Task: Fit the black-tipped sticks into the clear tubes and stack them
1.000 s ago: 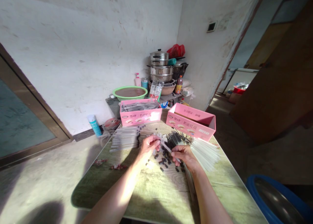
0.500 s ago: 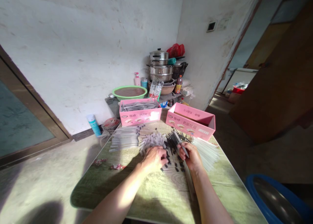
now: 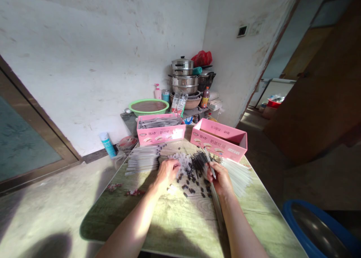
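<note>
My right hand (image 3: 222,178) is closed around a slim grey-white pen (image 3: 210,163), which slants up and away over a heap of thin black sticks (image 3: 199,160). My left hand (image 3: 167,170) is at the left side of a pile of small whitish plastic pieces (image 3: 183,161). Its fingertips are pinched together, and what lies between them cannot be made out. Small black caps (image 3: 192,190) are scattered between my hands. Pale tubes (image 3: 143,161) lie in a row on the left, and clear tubes (image 3: 237,177) fan out beside my right hand.
A pink box (image 3: 160,134) filled with grey pen-like sticks stands at the table's back, beside a second pink box (image 3: 218,141). Behind them are a green-rimmed basin (image 3: 134,109) and stacked steel pots (image 3: 184,81). A blue tub (image 3: 289,216) stands at right.
My left hand has moved left from above the black caps to the left side of the whitish pieces, uncovering the caps. My right hand keeps the pen, its position nearly the same.
</note>
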